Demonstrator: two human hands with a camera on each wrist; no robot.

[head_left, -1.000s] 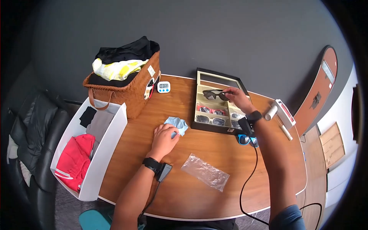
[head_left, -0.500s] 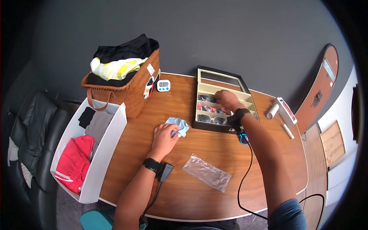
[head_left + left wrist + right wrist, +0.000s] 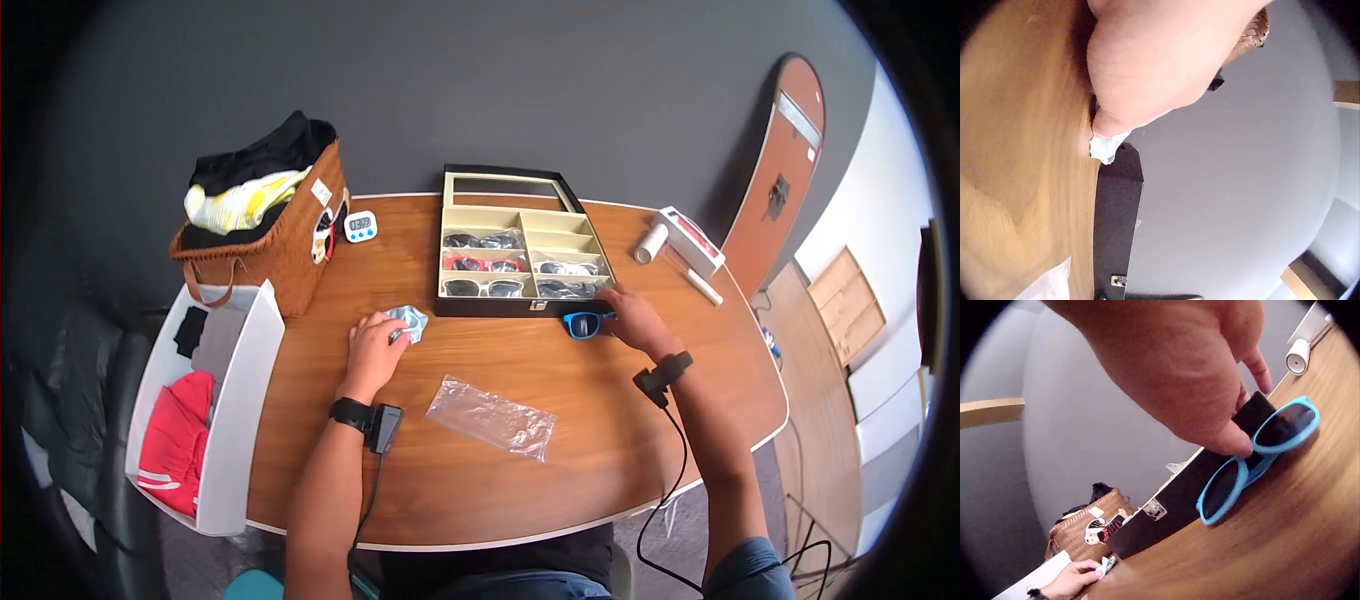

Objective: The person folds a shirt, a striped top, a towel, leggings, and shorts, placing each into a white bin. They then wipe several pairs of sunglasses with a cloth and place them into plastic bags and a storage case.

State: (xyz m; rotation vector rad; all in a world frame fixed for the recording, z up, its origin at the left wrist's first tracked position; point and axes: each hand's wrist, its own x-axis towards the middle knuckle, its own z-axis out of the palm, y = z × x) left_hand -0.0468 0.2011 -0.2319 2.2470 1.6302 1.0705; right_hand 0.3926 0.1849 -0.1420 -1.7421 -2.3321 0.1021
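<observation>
My left hand (image 3: 373, 352) rests on the table at the left and holds a crumpled light blue cloth (image 3: 410, 322), part of which sticks out past the thumb. My right hand (image 3: 638, 322) is at the front right corner of the eyewear case (image 3: 487, 308). It pinches a pair of blue-framed sunglasses (image 3: 1222, 490) near the bridge, the thumb in front and the other fingers partly hidden behind. Low at the tabletop, these sunglasses face the right wrist camera. The case lies open, with several pairs of glasses in its compartments, some in clear wrapping.
A clear plastic bag (image 3: 492, 417) lies in front of the case. To the left stand a wicker basket (image 3: 290, 265) of clothes, a white bin (image 3: 240, 400) with folded garments and a timer (image 3: 360, 227). A white cylinder (image 3: 651, 243) and a box (image 3: 690, 240) are at the right.
My right hand has left the case's compartments and moved to the blue sunglasses at the front. The dark sunglasses it held now lie in the upper left compartment. The left hand stays at the cloth.
</observation>
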